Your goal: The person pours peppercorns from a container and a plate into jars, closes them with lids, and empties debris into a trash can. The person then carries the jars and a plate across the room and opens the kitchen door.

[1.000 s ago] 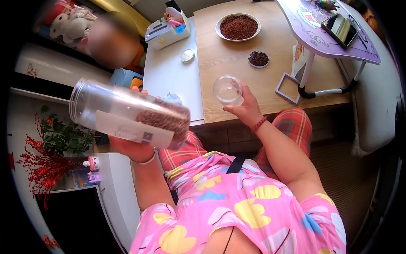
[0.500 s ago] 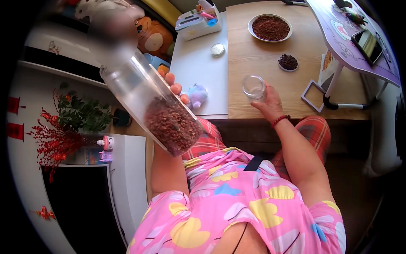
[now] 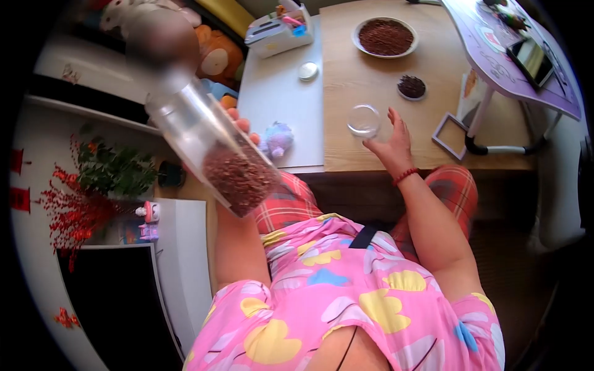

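My left hand (image 3: 241, 125) is wrapped round a tall clear bottle (image 3: 189, 120), held tilted in the air above my lap. Its lower part contains reddish-brown granules (image 3: 240, 176); a blurred brownish shape at its upper end cannot be made out. On the wooden table stands a small clear glass jar (image 3: 364, 121) with nothing visible inside. Just right of that jar, my right hand (image 3: 393, 145) is open, fingers spread and apart from the glass, a red bead bracelet on the wrist. Beyond it sits a small dish (image 3: 413, 96) heaped with dark brown bits.
A white bowl (image 3: 356, 43) of reddish-brown granules is at the table's back. Left of it are a silver lid (image 3: 308, 71), a fluffy pastel toy (image 3: 278, 139) and a white organizer box (image 3: 281, 40). To the right stand a white frame (image 3: 450, 137) and purple folding table (image 3: 489, 62) bearing a phone.
My right hand has let go of the glass jar, moved slightly right and spread its fingers. The bottle in my left hand has shifted a little left and up. The whole view has shifted slightly.
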{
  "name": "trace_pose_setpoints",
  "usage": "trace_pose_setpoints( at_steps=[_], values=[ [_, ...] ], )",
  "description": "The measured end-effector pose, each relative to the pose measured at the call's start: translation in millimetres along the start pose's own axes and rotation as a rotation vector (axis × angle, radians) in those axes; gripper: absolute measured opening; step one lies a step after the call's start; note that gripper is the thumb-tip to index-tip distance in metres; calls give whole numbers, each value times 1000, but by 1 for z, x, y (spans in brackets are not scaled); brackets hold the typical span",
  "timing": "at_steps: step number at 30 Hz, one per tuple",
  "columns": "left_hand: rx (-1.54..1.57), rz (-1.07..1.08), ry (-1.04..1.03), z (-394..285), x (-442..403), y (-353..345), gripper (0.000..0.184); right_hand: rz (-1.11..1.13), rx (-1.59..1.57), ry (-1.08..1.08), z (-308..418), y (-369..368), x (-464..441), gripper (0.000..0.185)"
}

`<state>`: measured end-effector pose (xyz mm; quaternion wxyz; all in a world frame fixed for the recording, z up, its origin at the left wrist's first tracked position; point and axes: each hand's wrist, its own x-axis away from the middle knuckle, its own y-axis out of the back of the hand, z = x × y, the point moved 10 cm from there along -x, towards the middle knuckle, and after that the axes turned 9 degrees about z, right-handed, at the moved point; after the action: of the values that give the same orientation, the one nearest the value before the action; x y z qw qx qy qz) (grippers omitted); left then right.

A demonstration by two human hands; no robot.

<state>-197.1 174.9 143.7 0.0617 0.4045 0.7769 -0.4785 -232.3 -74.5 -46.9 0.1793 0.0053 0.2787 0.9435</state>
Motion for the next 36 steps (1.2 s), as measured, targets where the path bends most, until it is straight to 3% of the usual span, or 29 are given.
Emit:
trace_pose_setpoints(
  at_steps=[3,6,7,9,10,12,18,20,23,34,36],
  values=[
    [29,1,24,1,-1,15,57,-155,-418,-19,-1,35,7,69],
    [99,66,-20,1,-1,16,88,-188,-652,-77,-18,47,9,63],
    [92,75,-10,2,-1,17,88,-195,-644,-80,-22,49,9,63],
    [90,88,-1,7,-3,17,87,-185,-1034,-170,-46,30,7,58],
    [88,62,21,12,-3,18,74,-189,-1029,-171,-51,27,6,58],
    [88,37,45,17,-5,20,62,15,-913,-204,-47,6,0,54],
    [63,-59,40,25,-2,32,91,89,-423,-154,-27,2,6,70],
    [99,29,-8,27,-2,26,87,116,-336,-119,-16,0,7,74],
    [73,-71,-10,32,-2,21,90,84,-190,-71,-5,6,9,78],
    [68,-93,-8,28,4,34,94,-62,-356,3,5,25,12,67],
    [95,-48,75,34,3,34,94,-74,-382,11,4,29,13,64]
  ],
)
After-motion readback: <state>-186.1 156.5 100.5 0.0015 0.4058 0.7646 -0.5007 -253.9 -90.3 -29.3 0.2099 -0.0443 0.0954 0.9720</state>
